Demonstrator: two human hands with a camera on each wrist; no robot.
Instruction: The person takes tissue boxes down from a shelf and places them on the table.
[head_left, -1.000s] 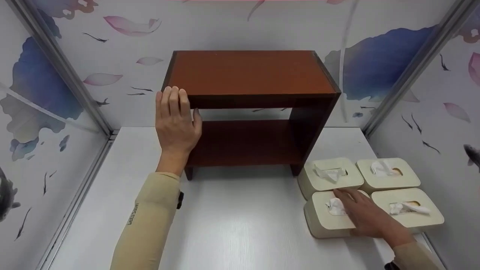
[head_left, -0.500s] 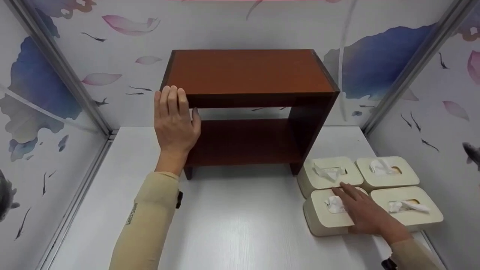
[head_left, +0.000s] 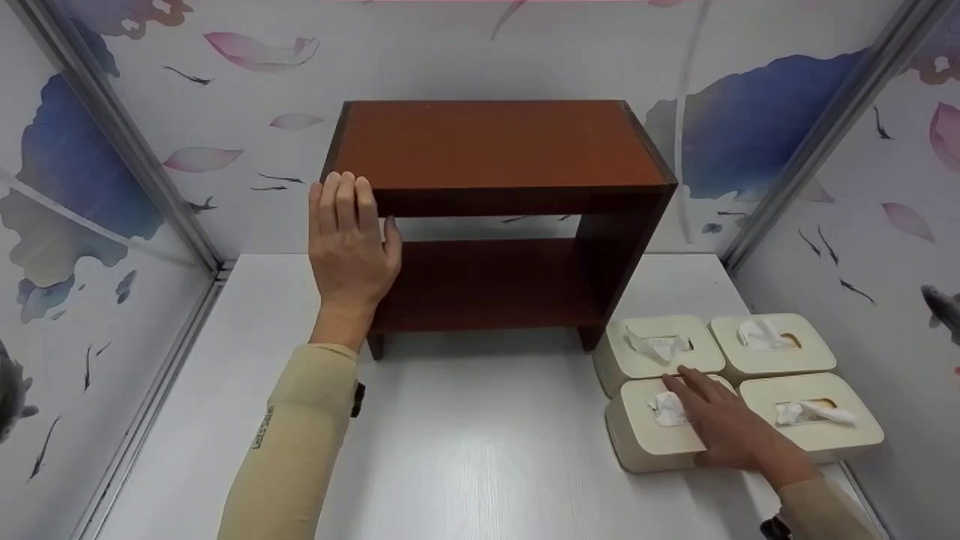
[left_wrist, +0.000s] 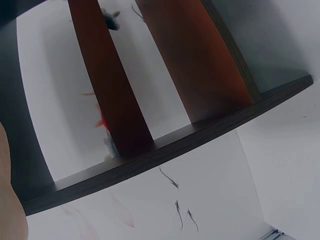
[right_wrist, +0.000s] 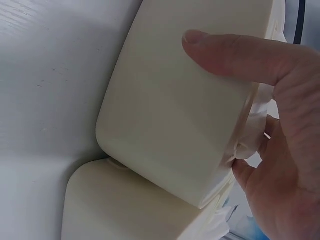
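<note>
Flat against the front left corner of a brown wooden shelf (head_left: 499, 146) lies my left hand (head_left: 349, 244), its fingers reaching up to the top edge. The left wrist view shows only a strip of the hand (left_wrist: 11, 195) beside the shelf's dark side panel (left_wrist: 170, 145). My right hand (head_left: 727, 424) spans a cream tissue box (head_left: 649, 439) in the front row. In the right wrist view the thumb lies along the front wall of this box (right_wrist: 165, 100), the other fingers across its top. White tissue (head_left: 667, 409) pokes out beside the index finger.
A tissue box (head_left: 622, 364) behind, another at the back right (head_left: 814, 352) and one at the front right (head_left: 817, 442) stand close around the held one. A white table (head_left: 480, 450) carries everything. Printed wall panels (head_left: 510, 52) enclose the back and sides.
My right hand's fingers have spread slightly over the tissue box, the fingertips shifting a little toward its back edge. The left hand and the shelf stay in place.
</note>
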